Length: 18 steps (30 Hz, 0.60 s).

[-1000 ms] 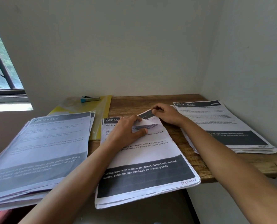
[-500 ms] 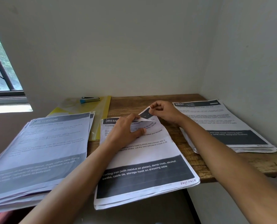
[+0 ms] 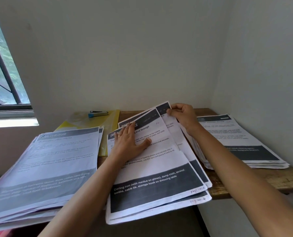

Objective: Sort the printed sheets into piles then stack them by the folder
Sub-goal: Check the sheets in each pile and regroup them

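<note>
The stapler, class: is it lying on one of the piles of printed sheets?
No, the stapler rests on the yellow folder at the back of the table.

1. The printed sheets [image 3: 159,168] are thin matt paper, white with dark grey printed bands.
2. The table [image 3: 244,183] is bare wood with the grain showing, and its front edge is rough.
3. The folder [image 3: 111,124] is yellow see-through plastic, smooth and glossy.
4. The stapler [image 3: 98,113] has a blue plastic end and a grey metal top.
5. The wall [image 3: 125,57] is painted, matt and smooth.
</note>
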Tool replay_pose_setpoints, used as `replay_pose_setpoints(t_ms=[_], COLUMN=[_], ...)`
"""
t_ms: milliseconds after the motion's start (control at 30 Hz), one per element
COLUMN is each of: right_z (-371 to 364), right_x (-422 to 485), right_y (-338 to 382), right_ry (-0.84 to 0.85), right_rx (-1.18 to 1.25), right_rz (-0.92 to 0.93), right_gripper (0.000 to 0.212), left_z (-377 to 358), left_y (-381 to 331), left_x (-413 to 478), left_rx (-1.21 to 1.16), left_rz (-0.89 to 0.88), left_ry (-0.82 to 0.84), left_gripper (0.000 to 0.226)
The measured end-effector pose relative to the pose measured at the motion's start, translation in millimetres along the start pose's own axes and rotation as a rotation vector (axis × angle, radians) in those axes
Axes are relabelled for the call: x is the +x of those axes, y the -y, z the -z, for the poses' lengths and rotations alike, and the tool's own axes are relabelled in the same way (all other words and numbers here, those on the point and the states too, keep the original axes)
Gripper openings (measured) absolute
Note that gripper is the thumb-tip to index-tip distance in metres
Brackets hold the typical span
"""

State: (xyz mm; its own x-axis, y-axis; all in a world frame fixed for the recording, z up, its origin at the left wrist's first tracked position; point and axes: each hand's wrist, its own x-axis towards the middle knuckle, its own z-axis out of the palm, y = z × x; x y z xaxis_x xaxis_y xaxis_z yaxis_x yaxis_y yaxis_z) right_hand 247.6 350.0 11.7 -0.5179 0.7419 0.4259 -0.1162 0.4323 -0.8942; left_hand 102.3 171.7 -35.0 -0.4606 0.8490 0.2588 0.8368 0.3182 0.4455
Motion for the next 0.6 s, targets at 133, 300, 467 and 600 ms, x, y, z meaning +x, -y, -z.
replay_pose_setpoints(t_ms=[133,300,467,600], right_z=[12,38,66,82], right_x=[13,33,46,51], right_y=[19,51,101,140], right_ry=[-0.167,-0.313,-0.454,-0.528], right_rx=[-0.074,-0.274,-0.409,-0.431], right_rz=[0.083,0.258,0.411,0.508], right_gripper=[0.009,0.003,0.013,0.017], left_z=[-1,-2,2,11], left_y=[3,5,2,-5], left_x=[2,4,2,-1], left_rx=[0.002,-0.003,-0.048,-0.187], left_rz=[-0.002,0.01,0.058,0.124], left_ry=[-0.016,0.02,0.043,0.014], left_gripper=[0.094,0.09,0.078,0.078])
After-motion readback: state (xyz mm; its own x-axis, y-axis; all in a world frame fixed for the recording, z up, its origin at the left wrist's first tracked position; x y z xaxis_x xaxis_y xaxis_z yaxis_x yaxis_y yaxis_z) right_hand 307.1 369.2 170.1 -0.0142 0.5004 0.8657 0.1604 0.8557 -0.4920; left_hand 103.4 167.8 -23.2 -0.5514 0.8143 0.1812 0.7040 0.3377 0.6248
